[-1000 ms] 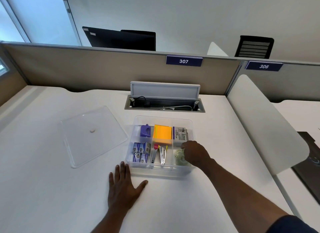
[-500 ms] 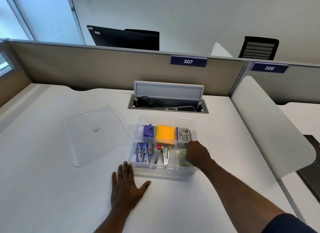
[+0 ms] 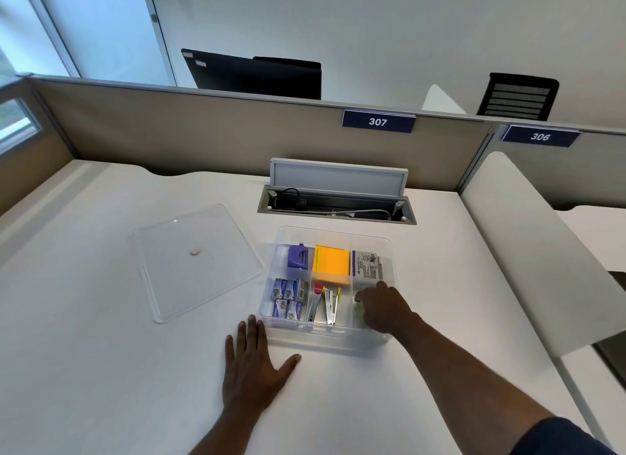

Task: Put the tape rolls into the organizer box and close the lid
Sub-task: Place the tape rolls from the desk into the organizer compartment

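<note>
Head view, white desk top [image 3: 101,370]. Legible writing: blue plate reading "307" [image 3: 378,121] on the beige partition at the desk's far edge; blue plate reading "306" [image 3: 540,136] on the next partition to the right. Printed purple-and-grey card packet [image 3: 367,265] in the far right compartment of the box (text too small to read).

Clear plastic organizer box with dividers [image 3: 333,341], uncovered, midway between near and far desk edges. Contents: purple hole punch [image 3: 298,256], orange sticky-note pad [image 3: 331,265], small blue staple boxes [image 3: 288,299], red-tipped metal tools [image 3: 325,305]. Pale green translucent tape roll [image 3: 359,314] in the near right compartment, mostly hidden.

Right hand [image 3: 382,307] curled over that roll, fingertips down inside the compartment; whether it grips the roll cannot be told. Left hand [image 3: 252,366] spread flat on the desk, just beside the box's near left corner.

Flat clear square lid [image 3: 196,261] lies left of the box, apart from it. Open cable tray with raised grey flap [image 3: 338,180] behind the box. Bare desk lies left of and nearer than the lid.
</note>
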Demonstrator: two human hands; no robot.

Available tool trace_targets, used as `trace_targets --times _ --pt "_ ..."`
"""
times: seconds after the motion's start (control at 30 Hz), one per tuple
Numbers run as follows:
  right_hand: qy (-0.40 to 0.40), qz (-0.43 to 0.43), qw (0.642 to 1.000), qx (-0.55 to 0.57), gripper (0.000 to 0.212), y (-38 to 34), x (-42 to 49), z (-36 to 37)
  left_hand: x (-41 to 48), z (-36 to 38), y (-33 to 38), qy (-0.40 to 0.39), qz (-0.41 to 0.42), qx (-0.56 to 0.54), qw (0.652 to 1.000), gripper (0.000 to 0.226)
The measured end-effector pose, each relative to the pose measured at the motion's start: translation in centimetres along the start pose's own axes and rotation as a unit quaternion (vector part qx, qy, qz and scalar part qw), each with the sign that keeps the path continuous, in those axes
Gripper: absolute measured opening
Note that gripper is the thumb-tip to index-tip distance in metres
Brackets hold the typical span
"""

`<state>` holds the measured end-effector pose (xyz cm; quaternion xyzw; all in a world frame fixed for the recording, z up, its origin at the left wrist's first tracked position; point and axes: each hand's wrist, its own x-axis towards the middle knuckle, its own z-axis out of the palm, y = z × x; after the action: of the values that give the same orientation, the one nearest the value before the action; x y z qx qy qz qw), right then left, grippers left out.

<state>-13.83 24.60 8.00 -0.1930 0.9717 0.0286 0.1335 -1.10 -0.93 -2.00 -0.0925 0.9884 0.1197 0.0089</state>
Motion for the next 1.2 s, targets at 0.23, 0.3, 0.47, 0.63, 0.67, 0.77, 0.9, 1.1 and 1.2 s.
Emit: trace_targets --times 0.23,0.3,0.47,0.63,0.67,0.77,0.9,1.1,1.2 --pt "-0.029 0.011 0.999 0.014 0.047 -0.17 0.22 -0.08 0.05 0.02 0.03 0.0 0.001 0.003 1.0 0.11" --pt "-0.033 0.013 0.999 0.006 0.047 -0.13 0.22 0.12 0.03 0.06 0.0 0.0 0.0 0.004 1.0 0.11" --pt "-0.04 0.025 0.999 0.009 0.059 -0.02 0.29 0.43 0.03 0.05 0.04 0.002 0.001 0.001 1.0 0.11" --pt "-0.044 0.029 0.998 0.029 0.063 -0.06 0.42 0.54 -0.01 -0.02 0.09 0.003 -0.001 0.001 1.0 0.11" --pt "-0.035 0.032 0.998 0.03 0.062 -0.06 0.41 0.53 -0.02 -0.03 0.08 0.004 -0.001 0.002 1.0 0.11" --pt "-0.001 0.034 0.999 0.028 0.059 0.05 0.35 0.41 -0.03 -0.03 0.06 0.005 -0.002 0.0 1.0 0.11" --pt "0.027 0.026 0.998 0.054 0.058 0.19 0.01 0.36 -0.07 -0.06 0.12 0.006 -0.001 -0.001 1.0 0.11" --pt "0.021 0.019 0.998 0.063 0.052 0.14 -0.2 0.36 -0.06 -0.07 0.11 0.006 0.0 0.001 1.0 0.109" --pt "0.027 0.025 0.997 0.068 0.045 0.16 -0.43 0.36 -0.06 -0.08 0.08 0.004 0.001 0.001 1.0 0.109"
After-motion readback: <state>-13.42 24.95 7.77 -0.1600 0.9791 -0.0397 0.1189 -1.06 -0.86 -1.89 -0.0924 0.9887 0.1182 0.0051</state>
